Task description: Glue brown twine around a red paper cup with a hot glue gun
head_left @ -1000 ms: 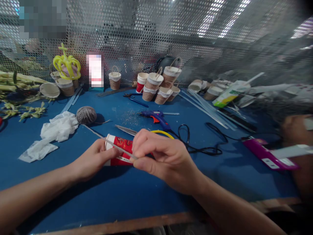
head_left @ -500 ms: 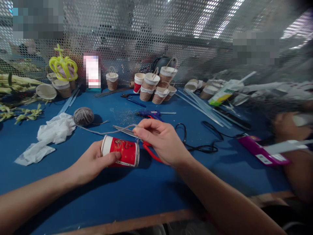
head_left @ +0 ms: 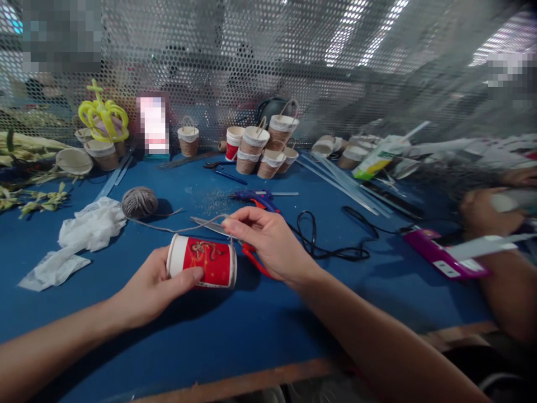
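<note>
- Gripping cup (head_left: 203, 262) with left hand (head_left: 153, 288): thumb pressed across the red wall, fingers curled under.
- Cup on its side, centre of view, low over the blue surface (head_left: 235, 330); white-band end toward 9 o'clock. Cannot tell if touching the surface.
- Pinching twine (head_left: 184, 228) with right hand (head_left: 272, 243): thumb and forefinger pressed together at 12 o'clock of the cup's right end, other fingers loosely curled.
- Short tail of twine dropping from the pinch to the cup's right rim.
- Rest of twine slack, running toward 10 o'clock to ball (head_left: 139, 202), resting on the surface.
- Scissors (head_left: 207, 225) partly under right hand: blades poking out toward 9 o'clock just below the twine, red handle at 3 o'clock of cup.
- Glue gun (head_left: 251, 196), blue, at 12 o'clock of right hand, flat on the surface.
- Black cord (head_left: 331, 249) looped at 3 o'clock of right hand.
- White bag (head_left: 90, 226), crumpled, at 9 o'clock of cup, just beside ball.
- Wrapped cups (head_left: 264, 151) stacked in a cluster at 12 o'clock, far edge, near mesh wall (head_left: 293, 67).
- Yellow crown (head_left: 103, 115) at 11 o'clock, on top of other cups.
- Clear glue sticks (head_left: 335, 179) fanned out at 1 o'clock.
- Green leaves (head_left: 33, 196) at 9 o'clock, left edge.
- Co-worker's hand (head_left: 482, 212) at 3 o'clock, right edge, blurred; grip not readable. Purple box (head_left: 444, 257) just below it.
</note>
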A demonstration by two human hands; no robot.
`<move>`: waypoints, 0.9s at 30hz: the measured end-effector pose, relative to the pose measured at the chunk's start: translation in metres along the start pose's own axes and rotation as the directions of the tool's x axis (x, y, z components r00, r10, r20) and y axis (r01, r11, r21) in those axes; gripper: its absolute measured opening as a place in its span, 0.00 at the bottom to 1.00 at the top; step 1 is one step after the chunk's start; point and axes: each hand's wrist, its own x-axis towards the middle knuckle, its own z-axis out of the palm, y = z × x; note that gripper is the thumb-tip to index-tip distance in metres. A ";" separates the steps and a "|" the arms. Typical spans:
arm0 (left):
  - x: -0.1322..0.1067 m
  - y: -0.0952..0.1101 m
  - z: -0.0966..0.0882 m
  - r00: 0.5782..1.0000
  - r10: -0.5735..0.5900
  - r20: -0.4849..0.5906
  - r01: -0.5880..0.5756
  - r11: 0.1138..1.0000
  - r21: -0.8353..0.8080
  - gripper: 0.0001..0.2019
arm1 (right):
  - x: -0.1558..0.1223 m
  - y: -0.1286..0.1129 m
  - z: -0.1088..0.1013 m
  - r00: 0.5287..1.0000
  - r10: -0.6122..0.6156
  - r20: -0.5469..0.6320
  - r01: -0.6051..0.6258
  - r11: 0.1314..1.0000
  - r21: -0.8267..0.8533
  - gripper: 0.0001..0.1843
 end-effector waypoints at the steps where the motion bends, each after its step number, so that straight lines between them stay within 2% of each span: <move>1: -0.001 0.000 0.000 1.000 -0.001 0.000 0.001 1.000 0.008 0.08 | 0.000 0.000 0.000 1.000 0.007 0.002 -0.007 1.000 0.002 0.06; 9: -0.004 0.003 0.002 0.999 0.030 -0.027 -0.029 0.999 0.042 0.05 | 0.000 0.003 0.001 0.997 0.079 0.021 -0.080 0.994 0.070 0.07; 16: -0.005 -0.002 -0.001 0.998 0.047 -0.031 -0.043 0.991 0.126 0.10 | 0.000 0.008 0.001 0.993 0.116 0.033 -0.119 0.986 0.120 0.07; 22: -0.007 -0.003 -0.002 0.996 0.075 -0.058 -0.064 0.983 0.174 0.08 | -0.001 0.006 0.003 0.987 0.152 0.044 -0.156 0.979 0.129 0.08; 27: -0.005 -0.004 -0.001 0.997 0.040 -0.062 -0.035 0.996 0.087 0.07 | 0.001 0.010 0.002 0.978 0.190 0.086 -0.201 0.968 0.152 0.08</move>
